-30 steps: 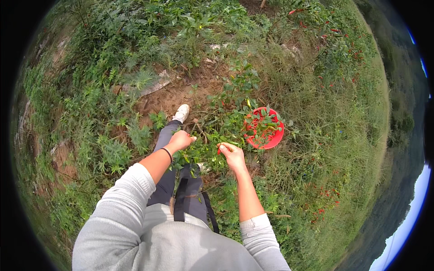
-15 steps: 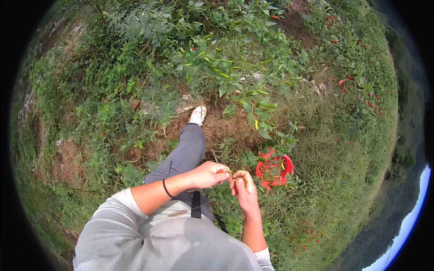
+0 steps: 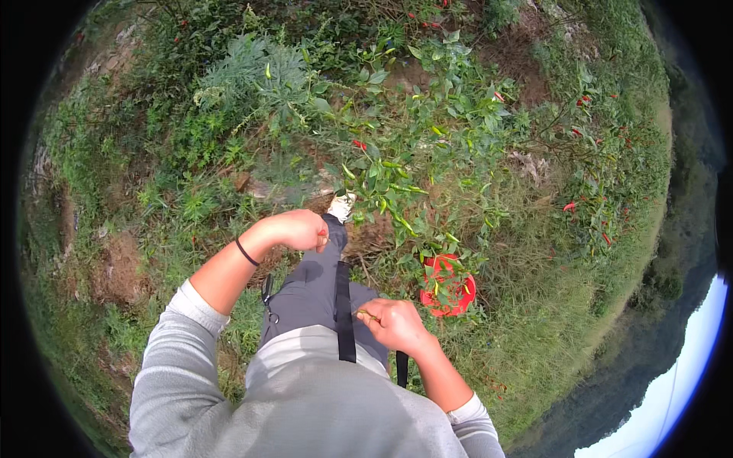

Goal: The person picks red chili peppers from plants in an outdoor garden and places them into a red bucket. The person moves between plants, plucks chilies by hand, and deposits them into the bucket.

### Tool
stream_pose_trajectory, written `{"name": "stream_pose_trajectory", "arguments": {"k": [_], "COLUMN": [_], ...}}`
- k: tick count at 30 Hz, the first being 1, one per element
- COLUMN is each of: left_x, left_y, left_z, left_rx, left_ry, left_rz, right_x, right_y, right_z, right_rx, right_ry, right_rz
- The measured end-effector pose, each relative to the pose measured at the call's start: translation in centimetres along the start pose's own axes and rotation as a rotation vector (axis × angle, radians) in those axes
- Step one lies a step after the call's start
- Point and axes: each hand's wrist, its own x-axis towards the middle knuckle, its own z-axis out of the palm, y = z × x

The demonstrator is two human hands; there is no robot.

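My left hand is closed over the grey trouser leg, held out beside the shoe. A small reddish spot shows at its fingertips, too small to name. Lower and to the right, my right hand is closed in front of my waist, beside the black strap. A thin greenish-brown stem sticks out from its fingers. Right of that hand stands a red bucket, partly covered by leaves; red peppers seem to lie in it. Chili plants with green peppers grow ahead of my hands.
More chili plants carry red peppers at the right. Dry, tangled grass lies beyond the bucket. A white shoe stands on bare soil among weeds. At the left are leafy weeds and brown soil patches.
My hands, together near the bucket before, have come apart: the left moved up and left, the right down and slightly left. The view has shifted a little.
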Motion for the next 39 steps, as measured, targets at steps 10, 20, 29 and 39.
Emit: {"name": "stream_pose_trajectory", "arguments": {"k": [10,20,29,39], "left_x": [14.4,15.3,16.0,20.3], "left_y": [-3.4,-0.9,0.6,-0.5], "left_z": [-5.8,-5.1,-3.5,-2.6], "left_rx": [0.270,0.194,-0.151,0.482], "left_ry": [0.749,0.746,0.749,0.965], "left_rz": [0.231,-0.059,-0.184,-0.211], "right_x": [-0.3,-3.1,-6.3,-7.9], "right_y": [-1.5,0.4,3.1,9.4], "right_z": [-1.2,-1.9,-3.0,-6.5], "right_rx": [0.255,0.120,0.177,0.186], "right_ry": [0.440,0.544,0.653,0.622], "right_rz": [0.360,0.372,0.401,0.350]}}
